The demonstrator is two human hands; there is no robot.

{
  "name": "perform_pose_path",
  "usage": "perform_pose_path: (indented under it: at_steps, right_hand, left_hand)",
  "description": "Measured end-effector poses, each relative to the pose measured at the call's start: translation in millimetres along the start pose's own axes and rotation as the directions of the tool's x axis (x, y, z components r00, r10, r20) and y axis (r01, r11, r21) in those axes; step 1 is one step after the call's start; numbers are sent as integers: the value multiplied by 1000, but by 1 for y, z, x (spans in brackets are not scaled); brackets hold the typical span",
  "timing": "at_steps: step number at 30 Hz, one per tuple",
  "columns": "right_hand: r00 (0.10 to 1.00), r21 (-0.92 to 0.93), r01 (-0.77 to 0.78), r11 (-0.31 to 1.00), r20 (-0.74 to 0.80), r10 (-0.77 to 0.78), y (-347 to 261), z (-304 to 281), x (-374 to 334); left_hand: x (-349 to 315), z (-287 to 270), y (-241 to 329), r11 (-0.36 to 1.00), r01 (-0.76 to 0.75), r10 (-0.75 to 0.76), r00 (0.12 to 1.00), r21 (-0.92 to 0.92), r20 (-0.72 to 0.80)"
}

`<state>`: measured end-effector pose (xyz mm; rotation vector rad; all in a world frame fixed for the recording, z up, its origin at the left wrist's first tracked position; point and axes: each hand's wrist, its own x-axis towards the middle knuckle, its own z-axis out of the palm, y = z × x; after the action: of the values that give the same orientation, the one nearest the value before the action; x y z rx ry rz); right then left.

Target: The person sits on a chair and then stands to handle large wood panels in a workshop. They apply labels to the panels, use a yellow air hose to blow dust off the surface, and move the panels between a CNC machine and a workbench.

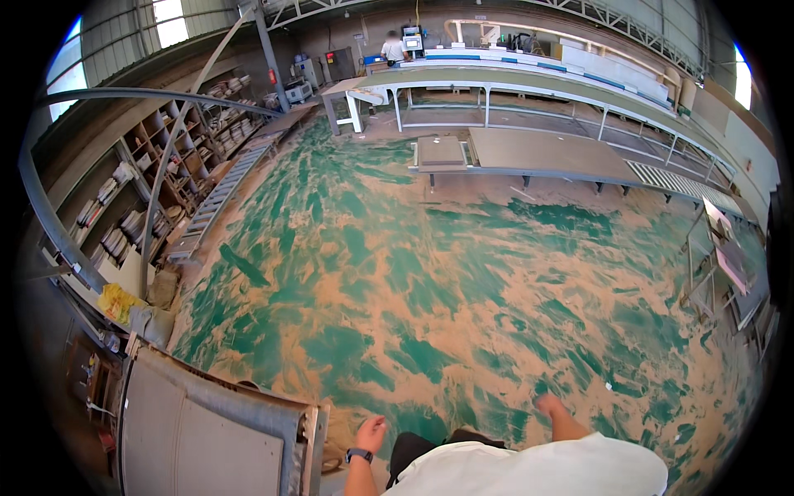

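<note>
My left hand (370, 433) hangs low near the lower edge, a dark watch (359, 455) on its wrist. Its fingers are curled in, and nothing shows in them. Just left of it stands the metal-edged end of a low bench (306, 450) with a flat grey-brown panel (223, 450) on top; a small gap separates hand and bench. On the other side of my pale shirt, my right hand (549, 405) hangs over the floor, touching nothing visible. Motion smears its fingers.
Sawdust-like powder streaks the green floor (413, 355). Low tables with panels (538, 153) and a long conveyor (529, 83) cross the far side. Racks and shelves (190, 149) line the left, beside a roller track (223, 198). A metal stand (703, 264) is at right. A person (394, 51) stands far off.
</note>
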<state>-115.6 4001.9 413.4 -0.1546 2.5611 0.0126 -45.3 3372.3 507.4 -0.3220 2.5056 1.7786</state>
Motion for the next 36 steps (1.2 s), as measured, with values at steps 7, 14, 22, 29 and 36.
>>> perform_pose_path:
  at_steps: [7, 14, 22, 29, 36]
  right_hand:
    - [946, 455, 224, 862, -315, -79, -246, -330, 277]
    - [816, 228, 577, 784, -137, -561, -440, -363, 394]
    - [848, 109, 318, 942, 411, -334, -442, -316, 475]
    - [752, -275, 607, 745, 501, -428, -583, -422, 647]
    - [700, 166, 682, 712, 132, -702, -1013, -482, 796]
  left_hand:
    - [95, -89, -24, 976, 118, -190, 871, -184, -452]
    - [228, -207, -41, 990, 126, -141, 723, -71, -677]
    - [318, -319, -15, 983, 139, -186, 767, -123, -614]
    - [329, -405, -85, 819, 360, -571, 421, -448, -705]
    - [203, -395, -131, 639, 311, -428, -616, -704, -661]
